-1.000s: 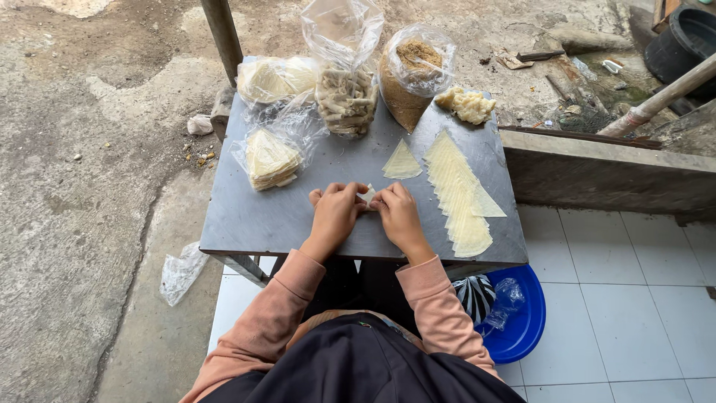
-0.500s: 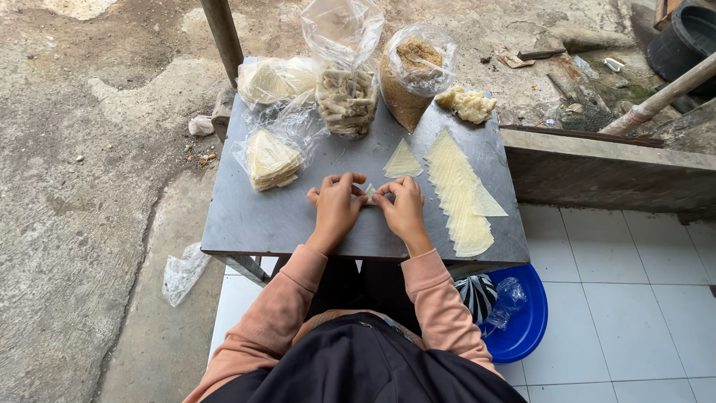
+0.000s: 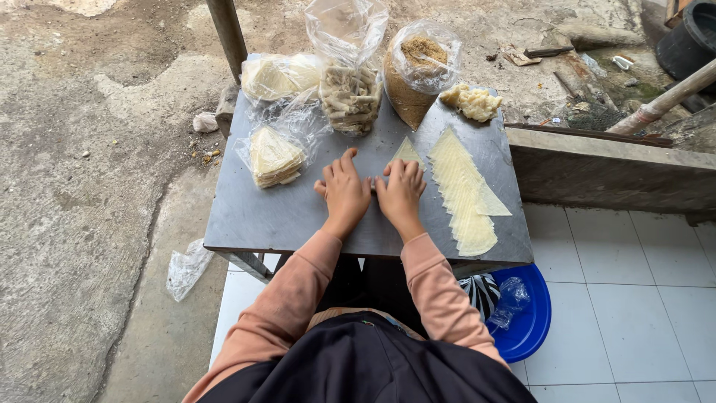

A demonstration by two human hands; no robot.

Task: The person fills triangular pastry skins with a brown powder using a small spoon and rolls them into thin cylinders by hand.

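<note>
My left hand (image 3: 344, 191) and my right hand (image 3: 400, 192) lie side by side, palms down, on the grey table (image 3: 268, 213). Their fingers point away from me and press on a small piece of dough wrapper that is almost fully hidden between them. Just beyond my right fingertips lies a single pale triangular wrapper (image 3: 407, 152). To the right, a long overlapping row of triangular wrappers (image 3: 462, 190) runs down the tabletop.
At the table's far edge stand plastic bags: stacked wrappers (image 3: 273, 155), more wrappers (image 3: 277, 76), rolled pieces (image 3: 349, 93) and brown crumbs (image 3: 416, 75). A yellowish lump (image 3: 471, 101) lies beside them. A blue basin (image 3: 528, 317) sits on the white tiles below right.
Both hands have slid forward across the table and flattened out, fingers stretched, over the small piece they were pinching a second ago.
</note>
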